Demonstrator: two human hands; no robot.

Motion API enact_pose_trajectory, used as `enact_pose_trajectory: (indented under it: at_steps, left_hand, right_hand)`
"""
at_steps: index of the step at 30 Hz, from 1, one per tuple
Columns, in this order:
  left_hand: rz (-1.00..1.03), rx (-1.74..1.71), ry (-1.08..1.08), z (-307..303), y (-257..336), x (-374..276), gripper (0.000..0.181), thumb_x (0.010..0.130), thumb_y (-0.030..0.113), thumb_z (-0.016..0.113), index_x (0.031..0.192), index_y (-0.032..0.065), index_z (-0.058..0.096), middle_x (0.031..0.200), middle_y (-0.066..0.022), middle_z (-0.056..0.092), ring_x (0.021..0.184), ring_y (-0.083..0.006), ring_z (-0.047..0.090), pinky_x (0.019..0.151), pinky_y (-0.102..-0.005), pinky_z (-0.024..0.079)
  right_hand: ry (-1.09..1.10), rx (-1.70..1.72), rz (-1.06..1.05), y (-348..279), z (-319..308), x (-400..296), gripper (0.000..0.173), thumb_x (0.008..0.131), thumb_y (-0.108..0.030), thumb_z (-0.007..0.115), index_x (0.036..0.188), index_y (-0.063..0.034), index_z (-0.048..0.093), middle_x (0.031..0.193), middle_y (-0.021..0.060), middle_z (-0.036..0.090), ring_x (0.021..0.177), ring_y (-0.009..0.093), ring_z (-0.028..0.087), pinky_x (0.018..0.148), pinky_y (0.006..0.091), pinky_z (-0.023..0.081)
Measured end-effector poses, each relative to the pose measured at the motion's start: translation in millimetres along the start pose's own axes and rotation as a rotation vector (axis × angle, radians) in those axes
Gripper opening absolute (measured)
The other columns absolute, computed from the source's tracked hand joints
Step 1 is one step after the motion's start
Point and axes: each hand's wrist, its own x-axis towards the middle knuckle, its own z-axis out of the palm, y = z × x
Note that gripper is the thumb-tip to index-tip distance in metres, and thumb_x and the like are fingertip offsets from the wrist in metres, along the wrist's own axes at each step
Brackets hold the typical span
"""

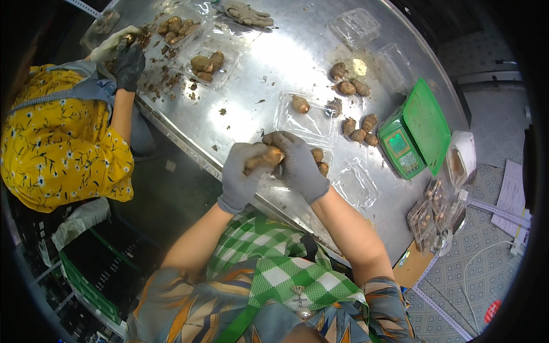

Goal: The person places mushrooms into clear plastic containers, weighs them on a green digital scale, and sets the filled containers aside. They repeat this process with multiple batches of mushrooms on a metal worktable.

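My left hand (240, 173), in a grey glove, grips a brown taro corm (265, 161) just over the table's near edge. On its other end, my right hand (300, 165), gloved alike, has its fingers curled. Beyond my hands a clear plastic tray (296, 124) carries one taro corm (300, 104). Close to my right hand, more corms (318, 154) sit in another clear container, partly covered by the hand. An open clear lid (356, 184) lies to the right of my wrist.
Several loose corms (358, 136) lie left of a green digital scale (405, 148) with a tilted pan. Clear containers (355, 28) stand farther back. At left, a co-worker's gloved hand (130, 64) works near filled trays (214, 75) and brown peelings. A grey glove (246, 13) lies at the back.
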Motion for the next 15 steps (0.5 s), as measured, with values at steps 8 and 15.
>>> enact_pose_trajectory:
  at_steps: [8, 15]
  left_hand:
    - [-0.352, -0.703, 0.168, -17, -13, 4, 0.022, 0.091, 0.013, 0.049, 0.108, -0.0001, 0.049, 0.095, -0.0089, 0.057, 0.078, -0.0126, 0.057, 0.061, -0.0221, 0.048]
    - [-0.478, -0.802, 0.006, -32, -12, 1, 0.023, 0.091, 0.016, 0.05, 0.106, -0.0014, 0.049, 0.093, -0.0118, 0.058, 0.076, -0.0156, 0.06, 0.057, -0.0263, 0.051]
  right_hand:
    - [-0.175, 0.022, 0.073, -22, 6, 1, 0.026, 0.085, -0.01, 0.054, 0.107, 0.0022, 0.059, 0.08, 0.0052, 0.061, 0.06, 0.007, 0.057, 0.056, 0.0207, 0.047]
    - [-0.277, 0.152, 0.255, -38, 6, -1, 0.027, 0.084, -0.005, 0.05, 0.109, 0.0031, 0.056, 0.076, 0.0038, 0.057, 0.055, 0.005, 0.05, 0.051, 0.019, 0.039]
